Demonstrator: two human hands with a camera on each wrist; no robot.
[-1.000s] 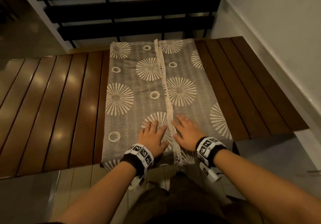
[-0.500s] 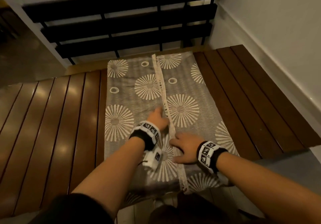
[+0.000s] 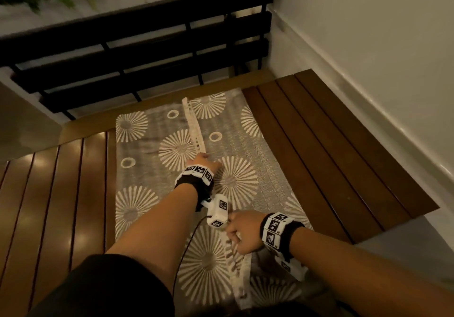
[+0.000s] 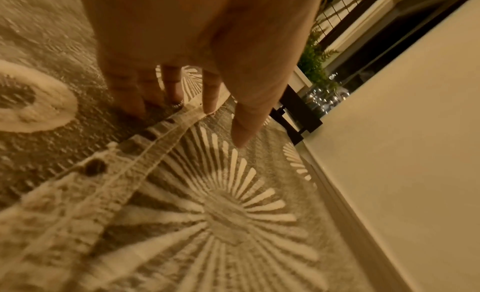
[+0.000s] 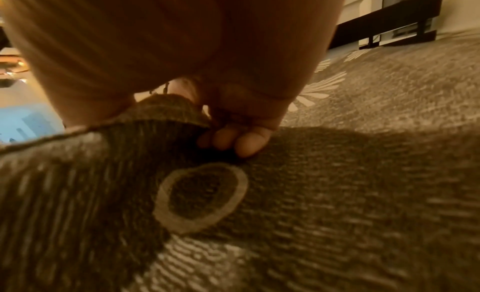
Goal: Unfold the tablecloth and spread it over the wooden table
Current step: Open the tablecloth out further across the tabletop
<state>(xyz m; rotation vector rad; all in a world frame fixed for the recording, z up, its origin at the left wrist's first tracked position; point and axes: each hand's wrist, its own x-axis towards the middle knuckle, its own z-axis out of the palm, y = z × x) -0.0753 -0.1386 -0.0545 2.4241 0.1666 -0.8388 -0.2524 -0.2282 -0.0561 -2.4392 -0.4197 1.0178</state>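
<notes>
The grey tablecloth (image 3: 245, 144) with white sunbursts lies folded in a long strip across the dark slatted wooden table (image 3: 319, 157). Its white lace hem (image 3: 194, 125) runs down the middle. My left hand (image 3: 205, 160) reaches far along the hem. In the left wrist view its straight fingers (image 4: 210, 95) touch the cloth beside the hem (image 4: 145, 152). My right hand (image 3: 233, 233) is nearer me at the hem, and its curled fingers (image 5: 244, 144) pinch a raised fold of the tablecloth (image 5: 161, 115).
A black slatted railing (image 3: 147, 53) stands just behind the table, and a white wall (image 3: 368, 58) runs along its right side. Bare slats (image 3: 49, 206) lie left of the cloth. Pale floor (image 3: 405, 243) shows past the table's near right corner.
My left hand has slid away from me along the hem. My right hand has gone from lying flat to curling round and lifting the cloth's edge.
</notes>
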